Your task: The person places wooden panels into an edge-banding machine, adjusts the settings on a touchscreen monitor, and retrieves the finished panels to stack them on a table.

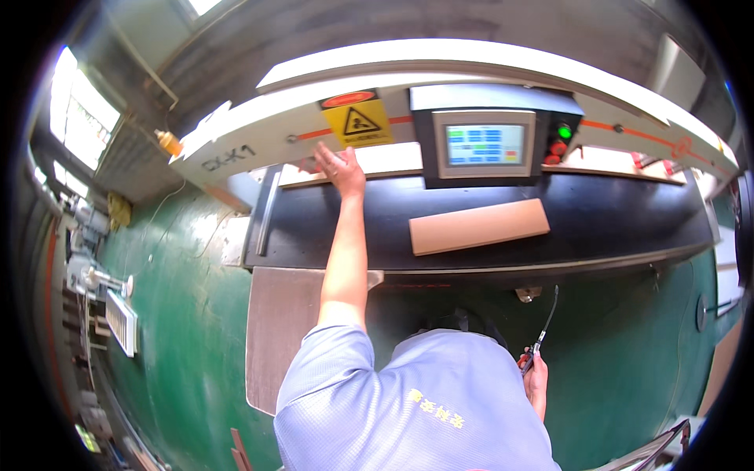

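Observation:
My left hand (342, 171) is stretched forward to the front of the machine's long white beam (267, 141). Its fingers are extended and apart just below a yellow warning sign (358, 123), holding nothing; whether they touch the beam I cannot tell. Low at my right side, my right hand (536, 383) is closed around the dark and red handle of what looks like an air blow gun (542, 339). Its long thin metal nozzle points away from me, slightly bent at the tip. A tan board (479, 227) lies flat on the black machine table (353, 235), between the hands and untouched.
A control box with a lit touchscreen (485, 145) hangs from the beam, with green and red buttons beside it. A brown side table (283, 330) joins the machine at left. Green floor (181, 314) surrounds it, with other machinery (86, 235) at far left.

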Tool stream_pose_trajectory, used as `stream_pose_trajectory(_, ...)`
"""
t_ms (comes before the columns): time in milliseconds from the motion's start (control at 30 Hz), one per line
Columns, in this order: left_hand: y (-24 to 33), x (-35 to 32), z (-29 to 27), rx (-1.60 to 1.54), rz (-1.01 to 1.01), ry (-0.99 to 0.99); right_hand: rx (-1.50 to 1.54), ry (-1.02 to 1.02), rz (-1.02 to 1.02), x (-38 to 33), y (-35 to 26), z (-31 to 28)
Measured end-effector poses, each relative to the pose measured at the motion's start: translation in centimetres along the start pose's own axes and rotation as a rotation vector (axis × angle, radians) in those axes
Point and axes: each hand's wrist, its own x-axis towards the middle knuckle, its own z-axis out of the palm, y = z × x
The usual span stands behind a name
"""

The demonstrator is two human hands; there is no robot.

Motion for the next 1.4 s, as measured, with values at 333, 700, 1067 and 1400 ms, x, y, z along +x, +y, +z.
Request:
stream_pose_trajectory(333,-4.0,5.8,-1.1,-0.087,-0.045,0.026,-0.280,-0.111,0.014,1.4,2.3,9.0)
stream_pose_trajectory(700,-9.2,6.5,-6.5,-0.037,0.128,-0.120,-0.750,-0.007,0.042,-0.4,5.5,14.4)
stream_pose_trajectory(1067,-30.6,-13.2,-14.8,0.716,-0.431,-0.675,-0.783,0.038,-0.119,0.2,7.5,18.4)
stream_pose_trajectory(1400,-31.0,-15.8,-14.9,0.832,-0.209,-0.627,-0.608,0.012,-0.082,-0.7,8.2,23.7)
